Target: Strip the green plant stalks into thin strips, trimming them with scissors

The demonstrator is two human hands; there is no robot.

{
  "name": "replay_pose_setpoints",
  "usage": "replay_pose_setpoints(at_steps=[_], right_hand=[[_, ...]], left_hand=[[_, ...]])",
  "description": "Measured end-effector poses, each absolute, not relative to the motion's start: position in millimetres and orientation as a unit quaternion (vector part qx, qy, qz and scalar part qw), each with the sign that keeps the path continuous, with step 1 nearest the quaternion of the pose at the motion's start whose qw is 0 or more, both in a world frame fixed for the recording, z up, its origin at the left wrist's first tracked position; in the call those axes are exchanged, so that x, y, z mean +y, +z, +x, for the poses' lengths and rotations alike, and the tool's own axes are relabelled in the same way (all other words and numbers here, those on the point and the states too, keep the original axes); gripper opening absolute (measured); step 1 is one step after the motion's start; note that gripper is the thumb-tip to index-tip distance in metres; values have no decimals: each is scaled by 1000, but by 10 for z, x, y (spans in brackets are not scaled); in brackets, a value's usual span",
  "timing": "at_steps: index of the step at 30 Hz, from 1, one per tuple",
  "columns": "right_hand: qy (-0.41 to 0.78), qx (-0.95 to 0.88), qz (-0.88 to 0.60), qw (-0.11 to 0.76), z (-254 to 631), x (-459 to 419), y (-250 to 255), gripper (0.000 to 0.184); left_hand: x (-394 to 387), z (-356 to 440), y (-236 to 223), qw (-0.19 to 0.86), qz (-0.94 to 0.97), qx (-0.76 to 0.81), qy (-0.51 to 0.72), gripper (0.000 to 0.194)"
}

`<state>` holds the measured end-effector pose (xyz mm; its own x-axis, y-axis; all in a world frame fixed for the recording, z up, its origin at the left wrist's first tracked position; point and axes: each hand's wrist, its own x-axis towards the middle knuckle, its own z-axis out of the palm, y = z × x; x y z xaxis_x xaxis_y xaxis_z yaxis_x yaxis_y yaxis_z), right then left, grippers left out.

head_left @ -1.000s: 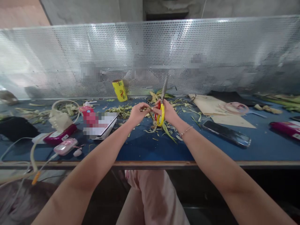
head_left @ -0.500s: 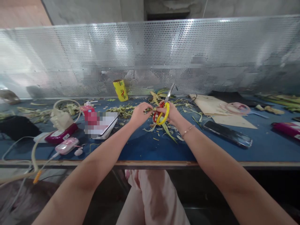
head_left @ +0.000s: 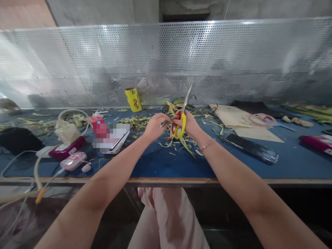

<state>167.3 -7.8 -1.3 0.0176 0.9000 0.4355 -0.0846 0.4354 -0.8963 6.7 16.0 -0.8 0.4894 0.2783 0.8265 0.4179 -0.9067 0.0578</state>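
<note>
Scissors [head_left: 183, 126] with one yellow and one red handle sit in my right hand [head_left: 191, 123], their metal blades pointing up and away from me. My left hand [head_left: 155, 126] is closed in a pinch on a small piece of plant stalk [head_left: 169, 121], mostly hidden by the fingers. The fingertips of both hands meet at this piece. Beneath the hands, pale green plant scraps [head_left: 188, 147] and a longer green leaf strip are scattered on the blue tabletop [head_left: 155, 162].
A yellow cardboard tube [head_left: 133, 100] stands behind the hands, before a perforated metal screen [head_left: 166, 52]. On the left are a pink packet [head_left: 98, 126], a white box-like item [head_left: 116, 141] and a pink charging device [head_left: 73, 161]. A phone [head_left: 251, 148] and cardboard [head_left: 228, 116] lie right.
The scissors have tilted rightward from nearly upright, turning with my right hand. My left hand has shifted slightly right and keeps its pinch.
</note>
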Motion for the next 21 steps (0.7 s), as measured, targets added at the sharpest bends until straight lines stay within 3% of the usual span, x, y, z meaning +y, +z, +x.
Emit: replay_pose_setpoints(at_steps=[7, 15, 19, 21], right_hand=[[409, -584, -326, 621, 1703, -63, -34, 43], [342, -656, -336, 582, 1715, -132, 67, 36], [339, -618, -399, 587, 1794, -55, 5, 36], [321, -629, -465, 534, 1876, -15, -32, 32]], left_hand=[[176, 51, -4, 81, -864, -183, -461, 12], [100, 51, 28, 60, -850, -205, -481, 13], [115, 53, 30, 47, -842, -234, -485, 10], [133, 48, 25, 41, -837, -245, -488, 9]])
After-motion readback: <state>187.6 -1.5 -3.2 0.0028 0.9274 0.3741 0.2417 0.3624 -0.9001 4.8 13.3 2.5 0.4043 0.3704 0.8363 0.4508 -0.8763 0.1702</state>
